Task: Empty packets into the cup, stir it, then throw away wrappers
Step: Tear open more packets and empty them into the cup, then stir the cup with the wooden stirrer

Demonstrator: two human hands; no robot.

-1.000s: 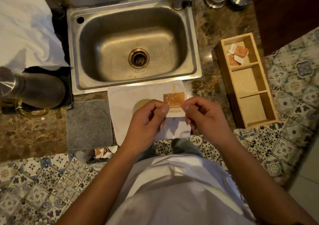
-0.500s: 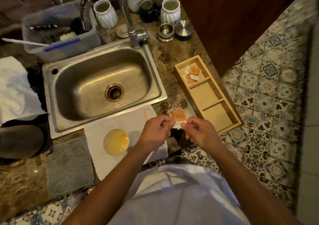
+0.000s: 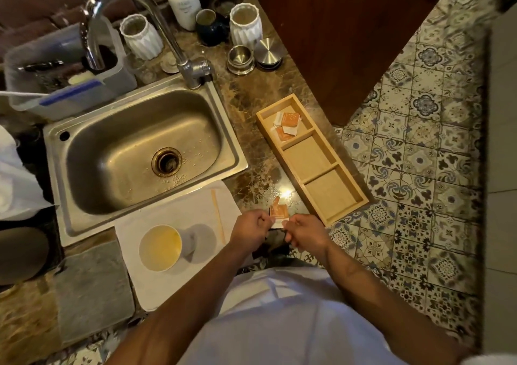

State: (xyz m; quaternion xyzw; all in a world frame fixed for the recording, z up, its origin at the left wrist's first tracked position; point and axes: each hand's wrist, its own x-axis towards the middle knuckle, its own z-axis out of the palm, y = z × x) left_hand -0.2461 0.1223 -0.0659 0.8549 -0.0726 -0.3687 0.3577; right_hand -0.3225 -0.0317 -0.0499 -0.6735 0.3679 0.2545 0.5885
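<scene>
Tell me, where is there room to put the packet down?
The wooden tray's middle and near compartments are bare; packets fill the far one. The white napkin is free between cup and stir stick. Behind the faucet it's crowded.

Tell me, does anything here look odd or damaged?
Only the orange packet pinched between the left hand and right hand: its top corner is torn and sticks up. That fits opening it. Nothing looks spilled.
</scene>
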